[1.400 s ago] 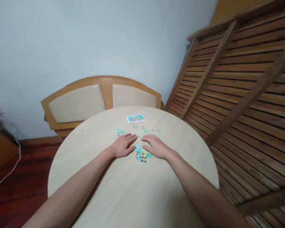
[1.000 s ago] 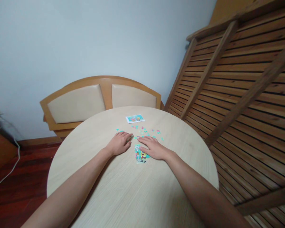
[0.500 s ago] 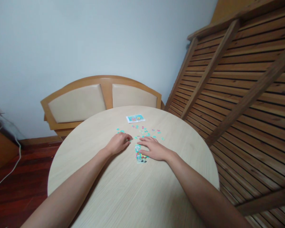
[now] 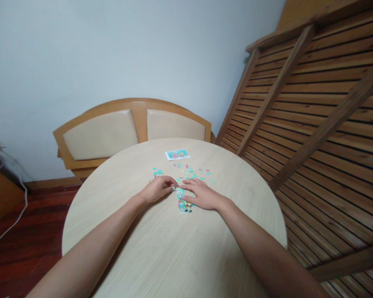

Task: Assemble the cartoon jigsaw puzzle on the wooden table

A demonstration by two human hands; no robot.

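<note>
A partly joined jigsaw puzzle (image 4: pixel 181 205) with cartoon figures lies flat on the round table. My right hand (image 4: pixel 201 194) rests over its right side, fingers stretched out and hiding part of the picture. At the puzzle's upper left corner is my left hand (image 4: pixel 158 188), its thumb and fingers pinched together on a small puzzle piece (image 4: pixel 174 188) that is mostly covered. Loose puzzle pieces (image 4: pixel 191 170) in teal and pink are scattered beyond both hands. A few more teal pieces (image 4: pixel 159 172) lie just past my left hand.
A picture card (image 4: pixel 177 155) of cartoon figures lies toward the far side of the pale wooden table (image 4: pixel 149 256). Behind the table stands a padded wooden headboard (image 4: pixel 139 120). A slatted wooden frame (image 4: pixel 298 103) leans at the right, and a white cable (image 4: pixel 25 203) hangs at the left.
My left hand has shifted right, up to the puzzle's upper left corner, uncovering some loose pieces behind it. The right hand has stayed on the puzzle.
</note>
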